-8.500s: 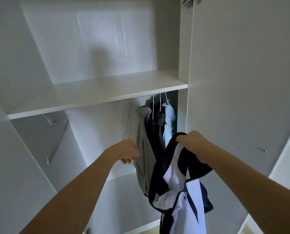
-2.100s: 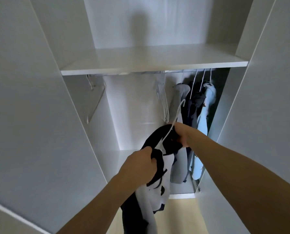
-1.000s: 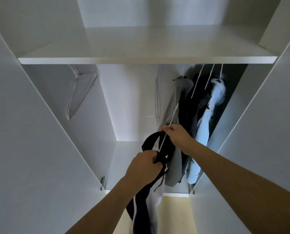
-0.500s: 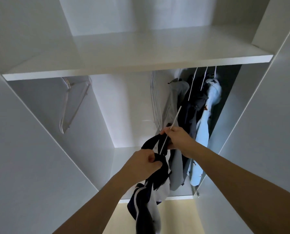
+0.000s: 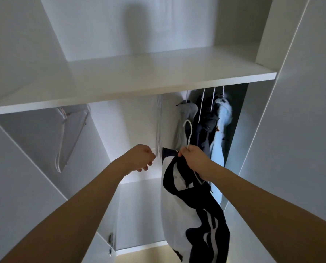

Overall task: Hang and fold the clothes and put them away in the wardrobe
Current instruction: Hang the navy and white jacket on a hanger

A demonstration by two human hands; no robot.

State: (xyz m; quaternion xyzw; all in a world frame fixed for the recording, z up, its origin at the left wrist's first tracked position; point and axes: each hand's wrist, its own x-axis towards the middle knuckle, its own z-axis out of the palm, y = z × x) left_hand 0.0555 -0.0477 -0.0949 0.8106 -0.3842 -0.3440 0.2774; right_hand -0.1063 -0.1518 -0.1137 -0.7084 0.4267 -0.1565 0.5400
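Observation:
My right hand (image 5: 193, 160) grips a white hanger (image 5: 189, 132) by its neck, its hook pointing up below the wardrobe rail. A navy and white jacket (image 5: 192, 209) hangs from that hanger and drapes down. My left hand (image 5: 139, 158) is to the left of the jacket, fingers loosely curled and holding nothing. Behind the hook, a grey garment (image 5: 186, 118), a dark garment (image 5: 205, 126) and a light blue garment (image 5: 222, 130) hang on white hangers at the right end of the wardrobe.
A white shelf (image 5: 131, 82) spans the wardrobe above the hanging space. Empty hangers hang at the left (image 5: 69, 135) and in a bunch at the middle (image 5: 159, 128). Open wardrobe doors stand on both sides, left (image 5: 16, 186) and right (image 5: 300, 130).
My left hand has let go of the jacket and moved up and left. My right hand has lifted the hanger with the jacket, which now hangs free.

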